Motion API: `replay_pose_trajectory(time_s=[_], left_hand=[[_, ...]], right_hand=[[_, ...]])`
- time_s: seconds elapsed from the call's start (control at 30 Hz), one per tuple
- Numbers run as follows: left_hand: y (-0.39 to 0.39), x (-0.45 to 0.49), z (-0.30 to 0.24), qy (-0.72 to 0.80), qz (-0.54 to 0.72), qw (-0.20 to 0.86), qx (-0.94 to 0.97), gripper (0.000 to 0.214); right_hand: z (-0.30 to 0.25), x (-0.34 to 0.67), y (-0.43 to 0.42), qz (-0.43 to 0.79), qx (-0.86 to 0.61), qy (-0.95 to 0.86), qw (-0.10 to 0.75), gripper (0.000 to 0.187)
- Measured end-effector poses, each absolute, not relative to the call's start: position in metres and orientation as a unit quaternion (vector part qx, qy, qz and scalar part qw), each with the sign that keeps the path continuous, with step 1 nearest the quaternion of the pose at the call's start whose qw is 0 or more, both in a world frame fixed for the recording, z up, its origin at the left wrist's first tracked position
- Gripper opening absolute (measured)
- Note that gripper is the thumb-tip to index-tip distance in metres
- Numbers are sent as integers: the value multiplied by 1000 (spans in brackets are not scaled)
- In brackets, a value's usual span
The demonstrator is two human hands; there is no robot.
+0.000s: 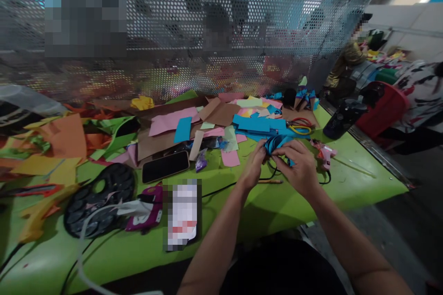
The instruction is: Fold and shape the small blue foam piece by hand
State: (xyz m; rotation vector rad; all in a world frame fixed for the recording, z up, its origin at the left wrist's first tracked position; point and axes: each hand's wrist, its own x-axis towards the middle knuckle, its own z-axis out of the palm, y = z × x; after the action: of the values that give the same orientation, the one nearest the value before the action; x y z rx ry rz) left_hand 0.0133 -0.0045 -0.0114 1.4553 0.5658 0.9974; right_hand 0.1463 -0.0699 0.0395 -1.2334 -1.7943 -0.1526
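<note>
Both of my hands meet over the green table (277, 203) around a piece of rolled blue paper (275, 144). My left hand (254, 166) pinches its left side with closed fingers. My right hand (301, 166) wraps round its right side, fingers curled. A heap of blue paper sheets (256, 124) lies just behind the hands. Scissors with red and yellow handles (300, 126) rest to the right of that heap. A pink glue gun (323, 153) lies beside my right hand, its black cord running under my wrists.
A black phone (165, 166) lies left of centre, with pink, brown and orange paper scraps (173, 122) spread behind it. A dark round perforated object (100, 198) sits front left. A perforated metal screen (207, 32) backs the table. Other people work at the far right (420, 97).
</note>
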Motion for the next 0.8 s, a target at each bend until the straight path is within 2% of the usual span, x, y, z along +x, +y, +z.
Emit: replay_pose_trajectory(time_s=[0.5, 0.8], left_hand=[[-2, 18, -15, 230, 427, 652, 582, 43], [0, 17, -9, 224, 403, 714, 527, 51]], right_hand=[[39, 148, -70, -73, -501, -729, 461, 10], [39, 156, -73, -29, -522, -673, 523, 4]])
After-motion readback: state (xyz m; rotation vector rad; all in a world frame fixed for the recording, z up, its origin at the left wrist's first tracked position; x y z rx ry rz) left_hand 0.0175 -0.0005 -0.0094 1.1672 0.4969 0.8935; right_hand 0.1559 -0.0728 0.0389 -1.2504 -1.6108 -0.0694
